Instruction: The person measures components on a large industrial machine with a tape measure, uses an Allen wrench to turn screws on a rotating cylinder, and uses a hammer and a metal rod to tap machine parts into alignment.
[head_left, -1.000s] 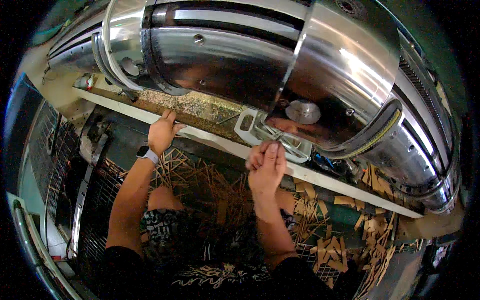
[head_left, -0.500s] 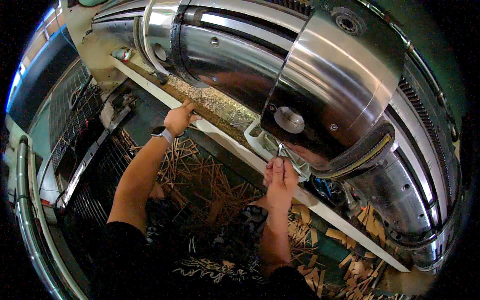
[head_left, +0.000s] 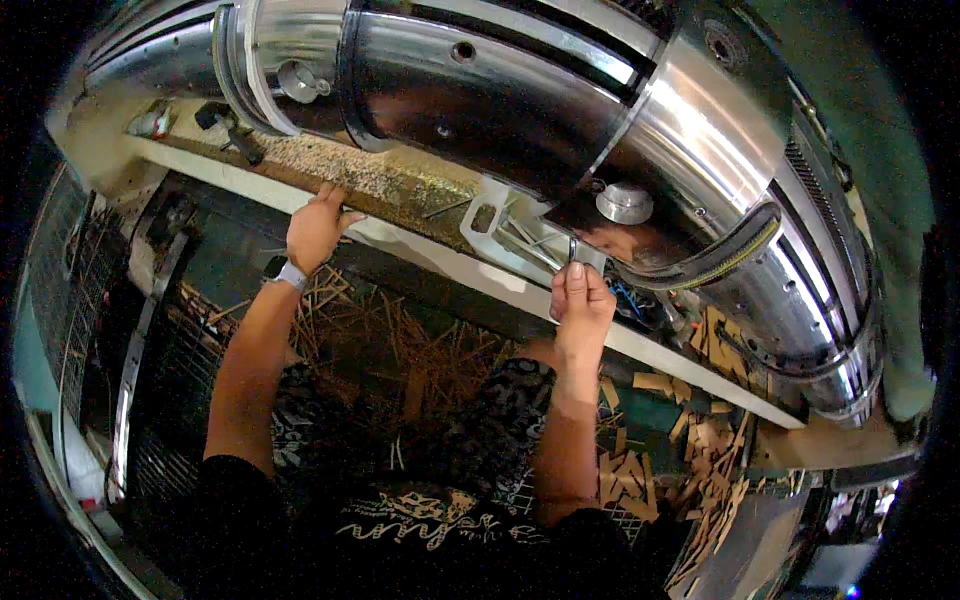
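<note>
My left hand (head_left: pixel 316 230) rests over the long pale beam (head_left: pixel 400 240), thumb spread and fingers lying across its top edge. It holds nothing loose. A grey-banded watch (head_left: pixel 285 270) is on that wrist. My right hand (head_left: pixel 584 300) is closed, thumb against the bent fingers, around a thin metal rod (head_left: pixel 572 250). The rod's upper end sticks up close to the underside of the large polished steel cylinder (head_left: pixel 500 120). Its exact tip is hard to make out. Just left of the rod is a white plastic tray (head_left: pixel 484 217) with metal pieces in it.
Small chips litter the ledge (head_left: pixel 370 172) behind the beam. A dark tool-like object (head_left: pixel 240 145) lies farther left. Cardboard scraps (head_left: pixel 710 450) cover the lower right, and thin brown strips (head_left: pixel 400 340) lie below the beam. A curved yellow-black strip (head_left: pixel 720 262) rounds the cylinder.
The whole view has shifted and turned, so the beam and cylinder lie flatter across it. My left hand stays on the beam; my right hand keeps hold of the rod near the cylinder.
</note>
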